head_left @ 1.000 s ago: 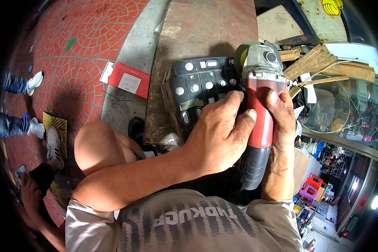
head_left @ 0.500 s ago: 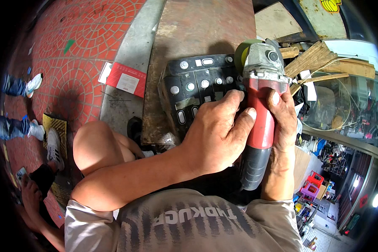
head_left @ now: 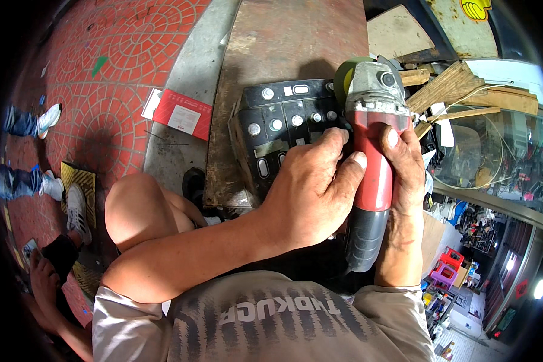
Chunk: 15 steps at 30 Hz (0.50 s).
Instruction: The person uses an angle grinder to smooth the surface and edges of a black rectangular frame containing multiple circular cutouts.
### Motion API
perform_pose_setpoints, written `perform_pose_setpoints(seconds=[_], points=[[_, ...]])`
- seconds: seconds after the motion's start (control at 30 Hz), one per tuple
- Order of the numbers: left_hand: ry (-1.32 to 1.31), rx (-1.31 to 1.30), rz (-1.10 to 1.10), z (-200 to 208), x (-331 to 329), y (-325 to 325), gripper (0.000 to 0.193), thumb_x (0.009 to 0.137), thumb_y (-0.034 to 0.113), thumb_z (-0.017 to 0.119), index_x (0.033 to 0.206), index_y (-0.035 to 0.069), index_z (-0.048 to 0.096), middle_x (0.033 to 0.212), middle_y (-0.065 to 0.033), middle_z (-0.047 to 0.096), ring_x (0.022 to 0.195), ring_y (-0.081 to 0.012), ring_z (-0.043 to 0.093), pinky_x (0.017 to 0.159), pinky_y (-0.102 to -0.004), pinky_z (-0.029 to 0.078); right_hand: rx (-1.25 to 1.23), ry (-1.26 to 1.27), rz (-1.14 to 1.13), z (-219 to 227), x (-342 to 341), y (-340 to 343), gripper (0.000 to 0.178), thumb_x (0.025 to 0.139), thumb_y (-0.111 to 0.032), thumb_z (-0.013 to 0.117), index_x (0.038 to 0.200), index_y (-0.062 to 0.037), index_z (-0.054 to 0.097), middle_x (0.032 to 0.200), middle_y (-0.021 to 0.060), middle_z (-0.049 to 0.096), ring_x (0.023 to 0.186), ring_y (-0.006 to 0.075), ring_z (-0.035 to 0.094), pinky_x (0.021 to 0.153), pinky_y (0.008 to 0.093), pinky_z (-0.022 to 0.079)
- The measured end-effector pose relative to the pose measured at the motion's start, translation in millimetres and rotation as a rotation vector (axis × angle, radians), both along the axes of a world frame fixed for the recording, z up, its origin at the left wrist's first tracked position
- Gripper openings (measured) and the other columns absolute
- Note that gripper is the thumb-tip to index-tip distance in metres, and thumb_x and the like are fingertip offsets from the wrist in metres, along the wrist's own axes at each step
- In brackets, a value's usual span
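And here my right hand (head_left: 404, 160) wraps the red-and-black angle grinder (head_left: 373, 166), right of centre, seemingly for steadiness; my left hand (head_left: 308, 196) curls alongside, grip hidden, can't tell; upper centre, a black plastic block with round silvery caps (head_left: 285, 110) sits on the worn brown bench (head_left: 295, 36), likely for support.

Scuffed brown tabletop (head_left: 283, 42), black battery (head_left: 285, 111) atop

From here I see the left arm (head_left: 205, 259) slung across the front, left hand (head_left: 304, 190) kinda curled, thumb (head_left: 350, 174) angled inward. Right forearm (head_left: 399, 250) reaches straight ahead, right hand (head_left: 407, 166) wrapped snug.
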<state>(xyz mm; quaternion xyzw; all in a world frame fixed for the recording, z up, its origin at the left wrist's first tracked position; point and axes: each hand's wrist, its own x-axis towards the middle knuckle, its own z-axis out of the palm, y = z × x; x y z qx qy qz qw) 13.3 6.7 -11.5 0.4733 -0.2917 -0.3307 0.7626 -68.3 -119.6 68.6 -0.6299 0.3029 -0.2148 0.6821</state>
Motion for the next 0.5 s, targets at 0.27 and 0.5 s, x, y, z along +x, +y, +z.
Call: perform_pose_setpoints(seconds=[0.27,0.5], points=[[-0.004,-0.009,0.025,2.0,0.7,1.2,0.019,0.112,0.011,0.068,0.107,-0.005,0.057,0.071,-0.0223,0.064,0.063,-0.0409,0.070,0.059,-0.0468,0.051,-0.012,0.016,-0.004,-1.0,1.2,0.8,0.094,0.097,-0.029,0.086,0.174,-0.0003,0.040,0.152,0.0186,0.066,0.140,0.0291,0.065,0.125,0.0432,0.049],[0.068,-0.028,-0.015,3.3,0.7,2.9,0.017,0.113,0.009,0.066,0.111,-0.006,0.058,0.068,-0.0191,0.065,0.057,-0.0303,0.071,0.054,-0.0424,0.050,-0.015,0.026,0.011,-0.6,2.9,-0.9,0.096,0.095,-0.029,0.088,0.173,0.0011,0.040,0.151,0.0184,0.066,0.139,0.0292,0.065,0.124,0.0430,0.049]])
